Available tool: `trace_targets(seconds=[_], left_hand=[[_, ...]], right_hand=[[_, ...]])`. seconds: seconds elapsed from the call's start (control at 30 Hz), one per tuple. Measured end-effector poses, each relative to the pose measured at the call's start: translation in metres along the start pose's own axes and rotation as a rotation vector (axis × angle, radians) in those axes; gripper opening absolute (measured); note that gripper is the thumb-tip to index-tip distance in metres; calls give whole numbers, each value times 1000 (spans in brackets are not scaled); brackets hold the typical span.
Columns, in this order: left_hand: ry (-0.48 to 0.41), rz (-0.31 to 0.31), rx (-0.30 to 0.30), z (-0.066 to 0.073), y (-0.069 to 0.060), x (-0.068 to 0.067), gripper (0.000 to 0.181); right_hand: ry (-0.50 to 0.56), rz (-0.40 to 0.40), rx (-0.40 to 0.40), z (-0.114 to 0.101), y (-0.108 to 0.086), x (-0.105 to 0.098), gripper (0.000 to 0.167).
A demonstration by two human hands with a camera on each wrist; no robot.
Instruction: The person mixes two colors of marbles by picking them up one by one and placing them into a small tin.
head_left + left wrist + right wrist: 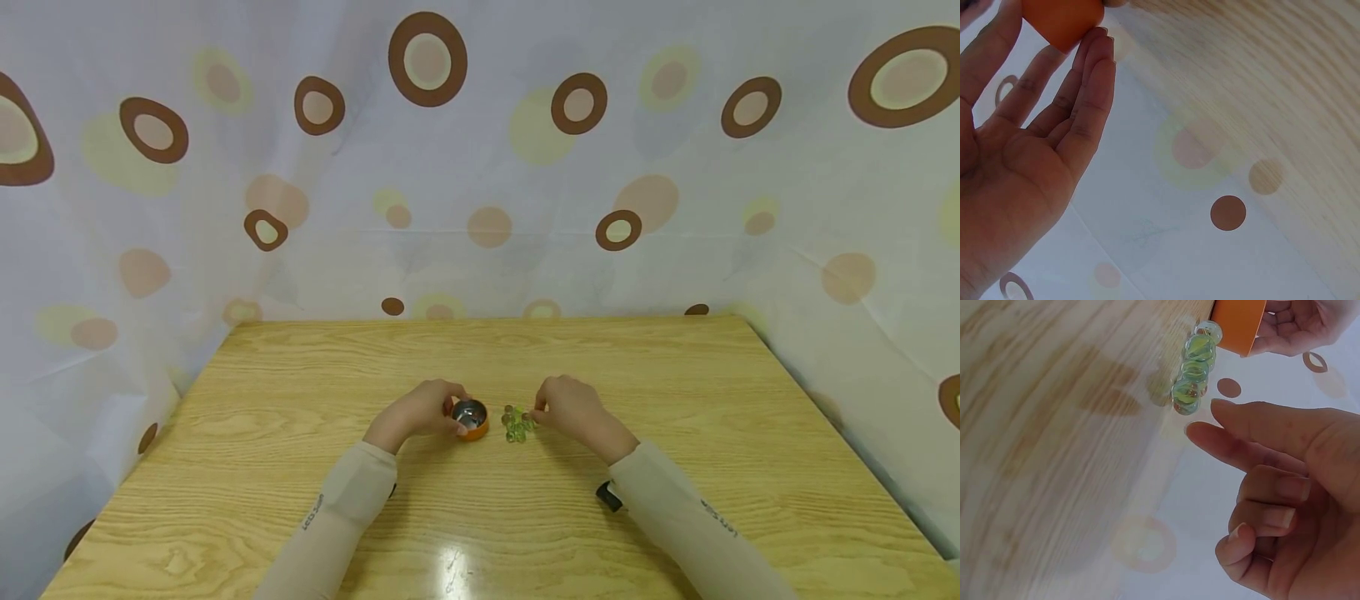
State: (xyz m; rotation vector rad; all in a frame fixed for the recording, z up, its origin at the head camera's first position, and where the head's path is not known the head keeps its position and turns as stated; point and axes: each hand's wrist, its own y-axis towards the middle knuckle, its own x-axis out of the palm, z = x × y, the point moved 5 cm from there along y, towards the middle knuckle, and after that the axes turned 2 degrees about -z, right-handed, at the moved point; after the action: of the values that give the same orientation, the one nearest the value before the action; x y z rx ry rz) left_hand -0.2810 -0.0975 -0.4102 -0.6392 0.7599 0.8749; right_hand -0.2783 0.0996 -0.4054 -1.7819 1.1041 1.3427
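Observation:
In the head view, a small orange bowl point(474, 434) with a shiny metal inside stands on the table. The left hand point(420, 408) grips it from the left, thumb at the near side and fingers at the far side. Its orange wall point(1063, 22) shows between the fingers of the left hand point(1029, 150) in the left wrist view. Clear green-tinted marbles point(516, 427) lie in a cluster right of the bowl. Beside them is the right hand point(573, 410). The right wrist view shows its thumb and index finger slightly apart near the marbles point(1194, 372), with the other fingers bent; it holds nothing.
The wooden table point(480, 517) has light wood grain. A white cloth point(450, 275) with brown, pink and yellow rounded shapes hangs behind it and at both sides. A dark object point(609, 497) sits at the right wrist, by the sleeve.

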Motion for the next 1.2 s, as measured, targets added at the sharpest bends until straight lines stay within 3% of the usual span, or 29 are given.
trace_targets(seconds=[0.53,1.2], left_hand=[[-4,1,-1,1,0,-1,44],[-8,2,-9,-1,0,0,44]], right_hand=[[-26,-14,37,-3,5,4,31],[-69,-2,72,-10,4,2,37]])
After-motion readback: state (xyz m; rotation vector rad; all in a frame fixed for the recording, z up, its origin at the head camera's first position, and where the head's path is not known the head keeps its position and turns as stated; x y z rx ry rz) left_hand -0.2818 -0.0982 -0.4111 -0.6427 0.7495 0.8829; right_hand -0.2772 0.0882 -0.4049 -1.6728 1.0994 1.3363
